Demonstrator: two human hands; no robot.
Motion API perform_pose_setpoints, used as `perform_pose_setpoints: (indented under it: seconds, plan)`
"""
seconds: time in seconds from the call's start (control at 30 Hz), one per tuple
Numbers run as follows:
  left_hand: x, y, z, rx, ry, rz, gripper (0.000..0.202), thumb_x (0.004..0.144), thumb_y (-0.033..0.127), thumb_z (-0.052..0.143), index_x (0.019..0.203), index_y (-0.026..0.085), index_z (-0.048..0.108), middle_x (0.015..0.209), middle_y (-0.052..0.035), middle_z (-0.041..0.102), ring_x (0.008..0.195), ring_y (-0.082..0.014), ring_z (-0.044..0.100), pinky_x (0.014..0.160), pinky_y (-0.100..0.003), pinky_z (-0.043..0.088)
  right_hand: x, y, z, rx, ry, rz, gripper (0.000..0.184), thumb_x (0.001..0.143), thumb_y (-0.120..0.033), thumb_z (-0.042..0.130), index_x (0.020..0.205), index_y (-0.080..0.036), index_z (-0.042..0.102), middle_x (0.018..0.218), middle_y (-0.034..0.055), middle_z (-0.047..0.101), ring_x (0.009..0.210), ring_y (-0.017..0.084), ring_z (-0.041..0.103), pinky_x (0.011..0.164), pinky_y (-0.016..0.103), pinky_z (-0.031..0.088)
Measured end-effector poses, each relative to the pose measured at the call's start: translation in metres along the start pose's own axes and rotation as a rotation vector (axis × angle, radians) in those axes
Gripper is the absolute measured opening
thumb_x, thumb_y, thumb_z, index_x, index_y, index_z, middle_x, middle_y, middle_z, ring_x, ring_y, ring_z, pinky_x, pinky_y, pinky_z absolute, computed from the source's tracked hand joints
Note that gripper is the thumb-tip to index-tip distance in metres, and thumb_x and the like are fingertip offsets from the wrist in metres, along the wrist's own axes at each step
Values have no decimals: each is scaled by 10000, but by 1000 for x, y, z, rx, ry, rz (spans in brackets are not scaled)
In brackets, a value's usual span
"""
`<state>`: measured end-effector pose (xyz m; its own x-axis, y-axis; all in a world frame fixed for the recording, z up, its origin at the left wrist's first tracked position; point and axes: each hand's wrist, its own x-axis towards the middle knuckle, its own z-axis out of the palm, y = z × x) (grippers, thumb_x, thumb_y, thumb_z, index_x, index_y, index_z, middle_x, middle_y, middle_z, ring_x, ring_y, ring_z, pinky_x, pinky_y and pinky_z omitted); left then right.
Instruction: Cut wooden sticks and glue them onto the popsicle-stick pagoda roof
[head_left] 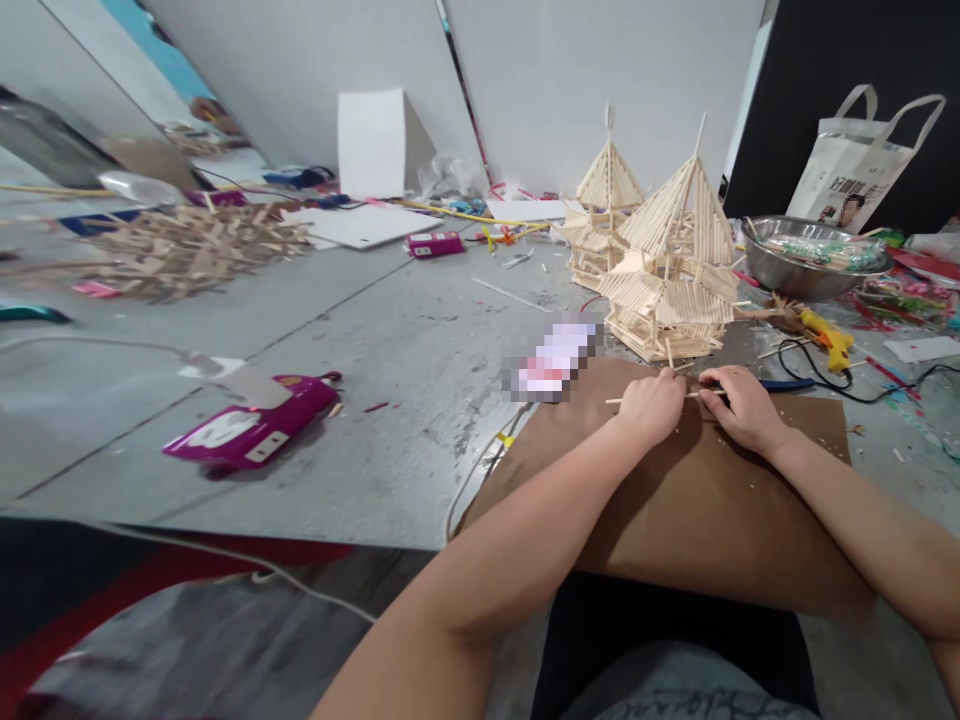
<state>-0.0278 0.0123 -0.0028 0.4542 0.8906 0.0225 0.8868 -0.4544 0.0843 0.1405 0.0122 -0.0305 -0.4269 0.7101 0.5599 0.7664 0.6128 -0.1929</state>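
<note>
My left hand (654, 410) is closed around a thin wooden stick (614, 401), whose end sticks out to the left. Pinched between thumb and fingers of my right hand (742, 408) is what looks like the same stick's other end. Both hands are over a brown paper sheet (720, 500) at the table's front edge. Just beyond them stands a pavilion model of pale wooden sticks (667, 290) with a pointed roof. A second stick pavilion (609, 180) rises behind it. A phone (556, 362), blurred out, lies left of my hands.
A yellow glue gun (828, 340) with a black cord lies to the right, before a metal bowl (795, 275) of packaged things. Purple power strips (251, 425) rest at left, with a pile of wooden pieces (195, 250) behind. A white bag (844, 170) stands at back right.
</note>
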Motion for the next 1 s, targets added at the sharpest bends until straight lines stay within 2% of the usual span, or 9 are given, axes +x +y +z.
perform_pose_setpoints:
  seconds: [0.23,0.5,0.73,0.83,1.0]
  plan:
    - [6,-11,2,2,72,-75,326,874,174,249,1027,183,536,1085,-109,515,981,-251,554,719,-387,490,0,2,4,-95,-28,1,302,852,-335,415,984,-117,577,941,152,652,885,247,584,810,396,435]
    - [9,-14,3,-5,69,-103,355,884,210,275,1181,267,461,1147,-104,490,1060,-249,479,774,-398,473,1,1,5,-116,-34,-11,257,811,-258,453,996,-131,577,948,143,652,904,247,581,819,410,434]
    - [7,-13,2,28,85,-61,330,871,151,249,1019,171,543,1106,-109,526,1030,-241,497,747,-372,495,2,1,5,-107,-23,-14,243,804,-254,460,964,-124,588,935,140,656,895,242,584,824,397,439]
    - [4,-9,-1,21,84,-23,328,866,142,253,1018,172,542,1093,-101,534,1010,-232,517,726,-361,503,1,2,4,-67,1,16,235,797,-242,448,958,-135,583,920,132,660,878,242,592,808,401,449]
    - [-4,2,-6,0,77,64,336,872,162,259,1072,184,528,1060,-91,555,996,-230,533,707,-360,510,0,6,2,9,100,51,293,797,-224,437,1057,-135,538,1001,134,647,941,233,589,817,385,459]
